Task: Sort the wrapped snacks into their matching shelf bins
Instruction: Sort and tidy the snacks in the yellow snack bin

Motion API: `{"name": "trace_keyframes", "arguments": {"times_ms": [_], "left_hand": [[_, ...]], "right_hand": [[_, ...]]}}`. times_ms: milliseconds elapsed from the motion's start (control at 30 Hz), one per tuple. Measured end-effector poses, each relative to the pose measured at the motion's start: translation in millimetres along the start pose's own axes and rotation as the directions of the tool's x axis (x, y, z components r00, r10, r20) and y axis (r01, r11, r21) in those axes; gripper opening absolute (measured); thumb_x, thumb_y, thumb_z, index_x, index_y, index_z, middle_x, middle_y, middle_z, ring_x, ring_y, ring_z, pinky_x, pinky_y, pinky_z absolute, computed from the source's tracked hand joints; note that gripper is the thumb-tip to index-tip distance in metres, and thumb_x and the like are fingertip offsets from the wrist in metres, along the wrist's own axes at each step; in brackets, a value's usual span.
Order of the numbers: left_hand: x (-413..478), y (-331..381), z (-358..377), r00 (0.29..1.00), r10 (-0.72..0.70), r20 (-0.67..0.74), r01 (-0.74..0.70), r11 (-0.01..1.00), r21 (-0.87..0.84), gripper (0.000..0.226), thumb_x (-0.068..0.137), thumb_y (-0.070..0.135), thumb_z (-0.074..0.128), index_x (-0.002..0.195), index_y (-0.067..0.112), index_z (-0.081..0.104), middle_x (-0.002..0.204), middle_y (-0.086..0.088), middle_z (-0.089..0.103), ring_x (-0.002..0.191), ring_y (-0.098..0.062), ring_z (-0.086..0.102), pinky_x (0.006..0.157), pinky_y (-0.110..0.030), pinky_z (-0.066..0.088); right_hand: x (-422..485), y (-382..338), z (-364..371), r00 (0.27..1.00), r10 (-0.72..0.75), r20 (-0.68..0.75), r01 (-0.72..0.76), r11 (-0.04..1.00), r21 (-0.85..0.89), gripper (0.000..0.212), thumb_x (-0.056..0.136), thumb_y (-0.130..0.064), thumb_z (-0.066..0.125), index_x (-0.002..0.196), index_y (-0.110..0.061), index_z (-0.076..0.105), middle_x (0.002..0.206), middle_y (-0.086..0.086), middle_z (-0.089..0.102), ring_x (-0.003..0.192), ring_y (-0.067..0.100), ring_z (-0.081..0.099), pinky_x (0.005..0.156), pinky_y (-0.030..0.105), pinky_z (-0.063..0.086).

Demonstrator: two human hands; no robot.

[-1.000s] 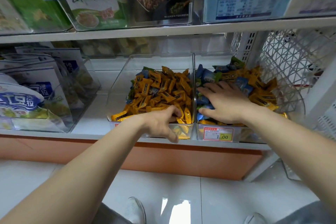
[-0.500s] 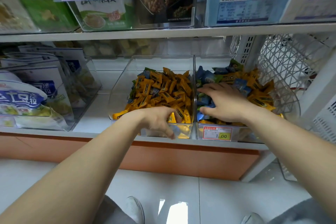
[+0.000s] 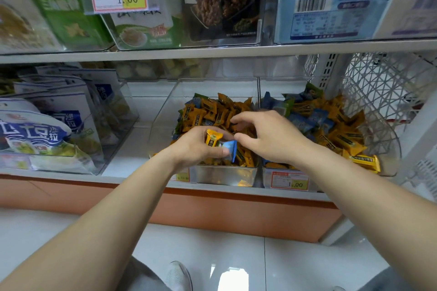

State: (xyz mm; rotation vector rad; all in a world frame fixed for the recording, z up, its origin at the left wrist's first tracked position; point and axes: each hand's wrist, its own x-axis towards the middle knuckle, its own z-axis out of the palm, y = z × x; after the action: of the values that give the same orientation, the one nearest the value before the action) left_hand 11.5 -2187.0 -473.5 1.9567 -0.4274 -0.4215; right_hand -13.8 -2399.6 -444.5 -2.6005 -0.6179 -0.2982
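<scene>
two bins (image 3: 224,173) hold wrapped snacks (image 3: 212,112)

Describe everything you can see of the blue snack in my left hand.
The blue snack is a small pillow-shaped packet in glossy light-blue wrapping that looks like plastic film, with a flat crimped end pointing right. It looks sealed and sits tilted above the front of the left bin. The left hand pinches it together with an orange snack that lies against it, and the fingers hide its left end. Its print is too blurred to read.
</scene>
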Motion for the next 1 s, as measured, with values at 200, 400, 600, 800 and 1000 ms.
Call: {"name": "trace_keyframes", "arguments": {"times_ms": [200,400,600,800,1000], "left_hand": [[1,10,7,0.98,0.031,-0.195,-0.099,0.931,-0.352,0.031,0.08,0.02,0.08,0.108,0.008,0.071,0.094,-0.012,0.075,0.083,-0.022,0.07,0.068,-0.029,0.057],[3,6,10,0.992,0.056,-0.112,-0.069,0.991,-0.116,0.043,0.081,0.024,0.082,0.119,0.023,0.061,0.105,-0.001,0.074,0.096,-0.017,0.072,0.075,-0.028,0.058],[9,0,-6,0.98,0.067,-0.187,0.001,0.94,0.342,0.02,0.084,0.042,0.074,0.102,0.033,0.069,0.099,0.018,0.072,0.096,-0.001,0.067,0.083,-0.019,0.053],[34,-23,-20,0.904,0.072,-0.421,0.217,0.771,0.598,0.037,0.092,0.03,0.063,0.129,0.025,0.06,0.122,-0.002,0.066,0.106,-0.024,0.063,0.078,-0.029,0.046],[60,-32,-26,0.934,0.074,-0.349,0.174,0.761,0.626,0.046,0.092,0.028,0.064,0.137,0.031,0.054,0.14,0.002,0.057,0.129,-0.028,0.048,0.103,-0.041,0.044]], "right_hand": [[5,1,2,0.997,0.081,-0.016,-0.076,0.973,0.218,0.031,0.091,-0.04,0.065,0.12,-0.031,0.065,0.097,-0.014,0.069,0.089,0.003,0.064,0.077,0.025,0.053],[1,23,-19,0.96,0.226,-0.166,-0.111,0.851,0.514,0.018,0.086,-0.013,0.073,0.091,-0.029,0.065,0.085,-0.007,0.07,0.081,0.01,0.067,0.074,0.028,0.055],[-15,59,-31,0.956,0.123,-0.266,-0.195,0.945,-0.261,0.005,0.092,-0.033,0.062,0.094,-0.028,0.065,0.099,-0.006,0.057,0.093,0.022,0.058,0.066,0.031,0.044],[1,44,-16,0.969,0.145,-0.2,-0.187,0.959,-0.214,0.026,0.094,-0.038,0.051,0.102,-0.025,0.072,0.113,-0.002,0.063,0.106,0.025,0.055,0.089,0.04,0.046],[33,14,16,1.0,0.004,-0.029,-0.01,0.981,-0.195,0.036,0.092,-0.047,0.051,0.121,-0.032,0.065,0.125,-0.008,0.06,0.11,0.019,0.057,0.088,0.032,0.047]]}}
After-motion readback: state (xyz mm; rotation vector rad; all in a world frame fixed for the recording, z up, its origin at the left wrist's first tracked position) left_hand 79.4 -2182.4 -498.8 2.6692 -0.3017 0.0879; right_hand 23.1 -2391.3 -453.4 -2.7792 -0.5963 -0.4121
